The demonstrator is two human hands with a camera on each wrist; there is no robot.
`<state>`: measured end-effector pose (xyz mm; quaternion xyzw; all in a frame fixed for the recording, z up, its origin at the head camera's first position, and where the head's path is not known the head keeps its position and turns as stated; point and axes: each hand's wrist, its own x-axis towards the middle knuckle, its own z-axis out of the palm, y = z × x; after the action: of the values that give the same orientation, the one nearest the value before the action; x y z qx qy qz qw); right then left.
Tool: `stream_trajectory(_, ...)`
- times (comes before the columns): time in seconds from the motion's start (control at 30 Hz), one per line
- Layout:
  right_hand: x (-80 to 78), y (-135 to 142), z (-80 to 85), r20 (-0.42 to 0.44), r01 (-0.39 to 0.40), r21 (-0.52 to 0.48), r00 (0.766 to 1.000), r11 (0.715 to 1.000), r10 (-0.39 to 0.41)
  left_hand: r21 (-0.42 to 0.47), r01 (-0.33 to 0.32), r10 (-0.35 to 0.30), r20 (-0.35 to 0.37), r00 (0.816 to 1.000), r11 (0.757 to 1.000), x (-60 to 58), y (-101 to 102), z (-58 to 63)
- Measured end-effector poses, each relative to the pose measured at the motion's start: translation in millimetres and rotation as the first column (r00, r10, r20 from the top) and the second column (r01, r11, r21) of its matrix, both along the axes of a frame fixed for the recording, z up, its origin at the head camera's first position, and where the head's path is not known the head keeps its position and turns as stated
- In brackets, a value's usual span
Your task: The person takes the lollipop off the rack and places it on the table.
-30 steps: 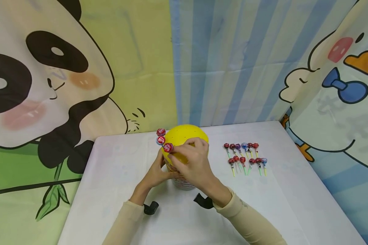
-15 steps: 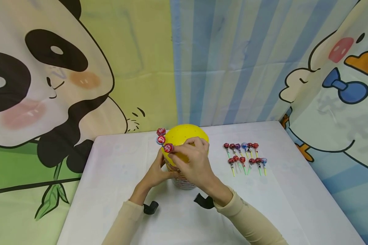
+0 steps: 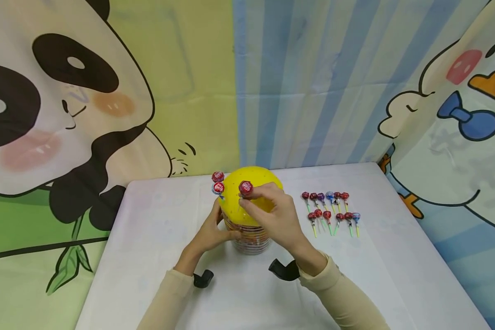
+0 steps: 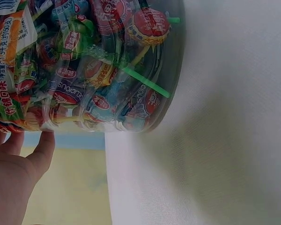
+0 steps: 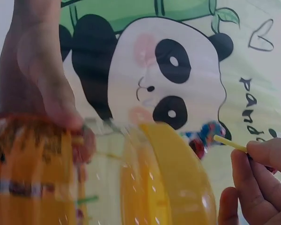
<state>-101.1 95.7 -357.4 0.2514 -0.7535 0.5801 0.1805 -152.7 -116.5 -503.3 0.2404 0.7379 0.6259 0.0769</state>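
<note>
A clear plastic jar [image 3: 251, 246] of wrapped lollipops stands upright on the table under a domed yellow lid [image 3: 233, 207] dotted with small holes. My left hand [image 3: 209, 232] holds the jar's left side, fingers and thumb spread round it. Above the lid, my right hand [image 3: 283, 217] pinches a red-wrapped lollipop [image 3: 245, 188] between thumb and fingers. Its yellow stick [image 5: 228, 143] points free toward the lid in the right wrist view. Two lollipops, one red [image 3: 217, 176] and one red and blue [image 3: 218, 188], stand at the lid's left edge. The left wrist view shows the jar's packed candies [image 4: 100, 70].
To the right of the jar, several lollipops lie on the white table [image 3: 379, 275] in a back row [image 3: 329, 196] and a front row [image 3: 327, 215]. A cartoon-printed cloth [image 3: 198, 91] hangs behind the table. Black curved pieces [image 3: 203, 279] sit at both wrists.
My right hand has moved right, carrying the red lollipop from the lid's left edge to over its middle. My left hand stays on the jar.
</note>
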Motion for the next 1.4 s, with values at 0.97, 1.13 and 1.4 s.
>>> stream_trajectory(0.97,-1.8,187.7,-113.0,0.538,0.148,0.386,0.766,0.91,-0.353,0.024,-0.003,0.004,-0.029,1.0,1.0,1.5,0.3,-1.0)
stream_trajectory(1.13,-1.0,219.3,-130.1,0.553,0.19,0.436,0.715,0.88,-0.428,0.024,-0.001,0.001,-0.031,1.0,1.0,1.4,0.3,-1.9)
stream_trajectory(1.4,-17.1,281.3,-142.3,0.654,0.275,0.427,0.563,0.861,-0.504,0.009,-0.012,0.012,-0.018,1.0,1.0,0.9,0.6,-2.3)
